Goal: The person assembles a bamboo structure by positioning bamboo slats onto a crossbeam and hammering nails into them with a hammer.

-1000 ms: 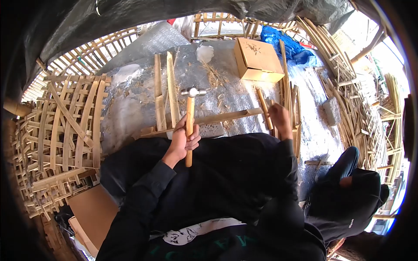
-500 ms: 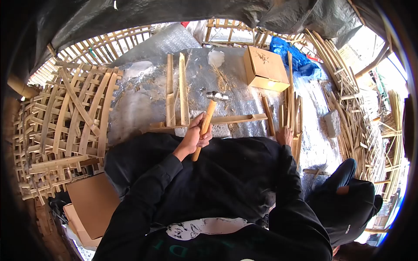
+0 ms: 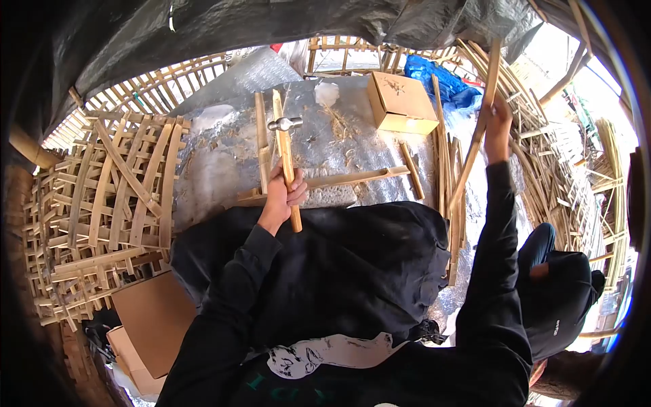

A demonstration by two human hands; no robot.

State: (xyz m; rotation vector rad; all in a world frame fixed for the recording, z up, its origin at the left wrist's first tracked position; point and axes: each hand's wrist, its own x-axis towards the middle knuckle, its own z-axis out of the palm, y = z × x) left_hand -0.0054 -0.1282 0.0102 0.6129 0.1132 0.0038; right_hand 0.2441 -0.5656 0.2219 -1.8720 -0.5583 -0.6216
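My left hand point(image 3: 285, 193) is wrapped around the wooden handle of a hammer point(image 3: 285, 124), its metal head pointing away from me. Raised on the right, my right hand point(image 3: 498, 129) grips a long bamboo strip point(image 3: 473, 152), which slants from the top right down toward the strips beside my knee. Beyond the hammer, two split bamboo pieces point(image 3: 262, 142) lie lengthwise on the silvery sheet point(image 3: 224, 156). A bamboo half-pipe point(image 3: 359, 178) lies crosswise in front of my lap, over a pale block point(image 3: 331, 197). More bamboo strips point(image 3: 458, 173) lie below my right hand.
Woven bamboo lattice panels point(image 3: 102, 197) are stacked at left. A cardboard box point(image 3: 403, 102) stands at the back, near a blue tarp point(image 3: 441, 78). Bamboo bundles point(image 3: 542, 149) line the right side. Another person point(image 3: 556, 298) in dark clothes sits at lower right.
My right hand has risen from the pile at right, lifting a bamboo strip up and away from me. The hammer in my left hand has shifted left and stands more upright.
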